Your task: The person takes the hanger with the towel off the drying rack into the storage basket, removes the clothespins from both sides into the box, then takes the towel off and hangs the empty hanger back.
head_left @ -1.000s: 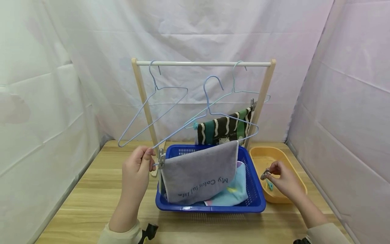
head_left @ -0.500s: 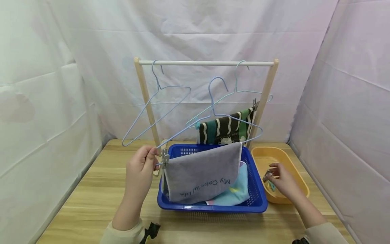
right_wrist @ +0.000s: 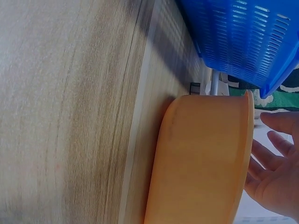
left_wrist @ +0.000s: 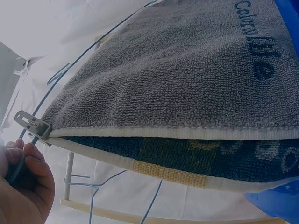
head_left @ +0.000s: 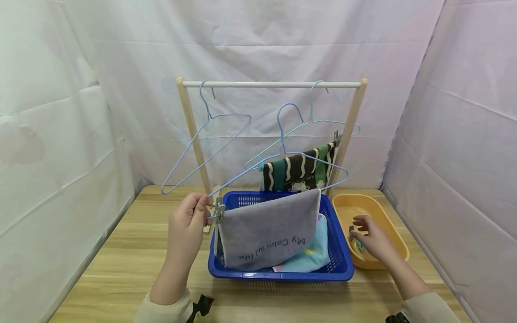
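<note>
Newly parted: my right hand's [head_left: 373,240] fingers, seemingly off the metal clip [head_left: 351,232] pinched a second ago, at the yellow tray [head_left: 355,206]. Grey towel [head_left: 268,229]: over the blue basket [head_left: 278,276], one clipped end visible. Left hand [head_left: 186,224]: gripping its blue hanger [head_left: 282,146]. Behind: striped towel [head_left: 300,170]. Between towel and tray: basket wall.

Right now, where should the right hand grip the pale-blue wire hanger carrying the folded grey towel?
Pale-blue wire hanger: probably its bare right bend, from the right. That loop sticks out past the folded grey towel, nearest the right hand, while the left hand pinches the opposite end.
</note>
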Action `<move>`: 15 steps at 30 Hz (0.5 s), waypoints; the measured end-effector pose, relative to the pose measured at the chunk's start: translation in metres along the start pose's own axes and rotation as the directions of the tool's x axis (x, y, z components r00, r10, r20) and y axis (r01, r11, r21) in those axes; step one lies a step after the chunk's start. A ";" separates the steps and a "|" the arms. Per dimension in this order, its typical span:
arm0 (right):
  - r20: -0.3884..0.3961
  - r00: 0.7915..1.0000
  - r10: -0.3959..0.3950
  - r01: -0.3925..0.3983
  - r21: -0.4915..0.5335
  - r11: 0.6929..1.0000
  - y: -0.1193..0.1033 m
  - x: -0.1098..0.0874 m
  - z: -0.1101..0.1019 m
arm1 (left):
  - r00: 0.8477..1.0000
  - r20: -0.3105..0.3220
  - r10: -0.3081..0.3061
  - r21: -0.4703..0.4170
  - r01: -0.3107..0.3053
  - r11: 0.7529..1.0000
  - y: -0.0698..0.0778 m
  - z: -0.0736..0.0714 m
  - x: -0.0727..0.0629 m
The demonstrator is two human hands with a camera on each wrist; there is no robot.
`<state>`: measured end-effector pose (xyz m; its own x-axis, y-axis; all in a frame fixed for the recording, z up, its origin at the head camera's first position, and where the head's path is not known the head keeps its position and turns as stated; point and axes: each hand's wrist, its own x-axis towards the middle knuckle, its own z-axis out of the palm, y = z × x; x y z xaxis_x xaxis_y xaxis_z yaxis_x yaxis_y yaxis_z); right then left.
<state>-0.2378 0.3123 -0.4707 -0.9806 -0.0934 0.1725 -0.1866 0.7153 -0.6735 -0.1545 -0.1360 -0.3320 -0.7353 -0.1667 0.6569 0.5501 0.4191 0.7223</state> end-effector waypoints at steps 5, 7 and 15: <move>-0.004 1.000 0.001 -0.001 -0.023 1.000 -0.003 -0.001 -0.001 | 1.000 -0.002 -0.004 0.002 0.004 1.000 0.001 0.000 -0.001; -0.010 1.000 0.001 -0.001 -0.024 1.000 -0.006 -0.001 -0.003 | 1.000 -0.002 -0.007 0.003 0.007 1.000 0.002 0.000 -0.001; -0.059 0.998 -0.034 0.032 -0.035 0.999 -0.028 -0.003 -0.014 | 1.000 0.004 -0.009 0.003 0.009 1.000 0.004 0.002 0.001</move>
<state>-0.2289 0.3019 -0.4424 -0.9684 -0.0771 0.2371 -0.2157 0.7360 -0.6417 -0.1534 -0.1329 -0.3291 -0.7417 -0.1666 0.6497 0.5427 0.4201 0.7273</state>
